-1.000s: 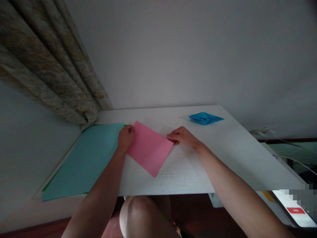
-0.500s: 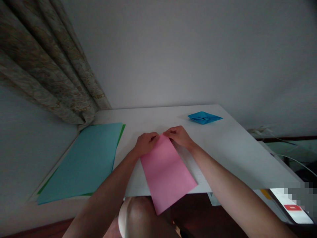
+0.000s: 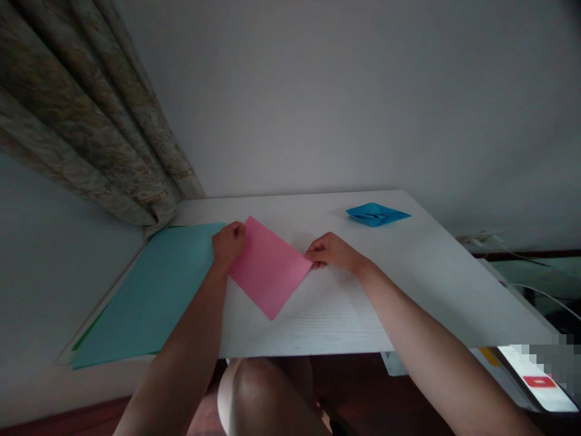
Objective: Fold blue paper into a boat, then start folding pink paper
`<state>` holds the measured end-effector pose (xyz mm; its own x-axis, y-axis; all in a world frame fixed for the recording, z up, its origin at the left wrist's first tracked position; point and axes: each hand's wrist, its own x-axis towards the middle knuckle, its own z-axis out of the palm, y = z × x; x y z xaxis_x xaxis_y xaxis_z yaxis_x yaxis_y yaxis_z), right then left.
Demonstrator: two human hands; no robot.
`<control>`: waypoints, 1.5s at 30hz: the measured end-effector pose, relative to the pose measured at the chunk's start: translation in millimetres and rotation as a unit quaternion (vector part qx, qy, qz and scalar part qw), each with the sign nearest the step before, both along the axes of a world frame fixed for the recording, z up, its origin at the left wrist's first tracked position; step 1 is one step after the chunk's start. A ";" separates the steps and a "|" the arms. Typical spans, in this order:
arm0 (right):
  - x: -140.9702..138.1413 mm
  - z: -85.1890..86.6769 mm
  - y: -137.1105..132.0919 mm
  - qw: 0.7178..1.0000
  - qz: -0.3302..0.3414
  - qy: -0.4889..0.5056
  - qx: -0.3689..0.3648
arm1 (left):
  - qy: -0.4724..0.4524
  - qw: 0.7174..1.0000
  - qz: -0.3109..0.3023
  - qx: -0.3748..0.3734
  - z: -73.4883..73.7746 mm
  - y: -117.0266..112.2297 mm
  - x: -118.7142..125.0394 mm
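Between my hands a pink sheet of paper (image 3: 271,269) is held over the white table, turned so one corner points toward me. My left hand (image 3: 229,243) grips its upper left edge, with the fingers closed. At the right corner my right hand (image 3: 330,251) pinches the paper between thumb and fingers. Beyond my right hand lies a folded blue paper boat (image 3: 376,215). Just left of my left hand spreads a stack of light blue sheets (image 3: 154,297), with a strip of green paper (image 3: 88,330) showing beneath.
The white table (image 3: 308,330) runs back to a grey wall. A patterned curtain (image 3: 91,109) hangs at the far left. At the lower right are a lit phone-like screen (image 3: 540,378) and a pale cable (image 3: 544,297). My knee (image 3: 258,387) is under the table's front edge.
The pink paper has turned and moved up and left, off the table's front edge. My left hand has moved left; the right hand now pinches a side corner, and my hands are farther apart.
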<state>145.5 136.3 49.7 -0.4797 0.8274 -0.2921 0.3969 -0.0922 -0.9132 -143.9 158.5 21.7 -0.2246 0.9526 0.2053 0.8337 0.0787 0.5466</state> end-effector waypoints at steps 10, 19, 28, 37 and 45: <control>7.4 5.2 2.5 0.998 -0.032 0.021 0.047 | -0.013 0.994 -0.112 0.013 4.5 -6.3 13.4; -28.9 -24.6 -5.1 0.992 -0.047 0.105 0.049 | -0.128 0.964 -0.227 0.057 6.6 -10.4 44.9; -11.1 -10.8 5.5 0.954 -0.233 0.191 -0.002 | -0.482 0.837 -0.160 -0.202 5.4 -15.5 27.6; -19.7 -11.4 -7.4 0.971 -0.151 0.178 -0.041 | -0.551 0.794 -0.150 -0.208 6.2 -22.8 33.8; -13.7 -11.1 -1.7 0.970 -0.145 0.192 -0.040 | -0.564 0.780 -0.175 -0.207 8.2 -26.0 33.1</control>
<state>131.7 134.5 38.6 -0.3164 0.9260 -0.2062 -0.0245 -0.2253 -0.9740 -110.8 132.5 29.9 0.2489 0.9282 -0.2767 -0.1495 0.3190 0.9359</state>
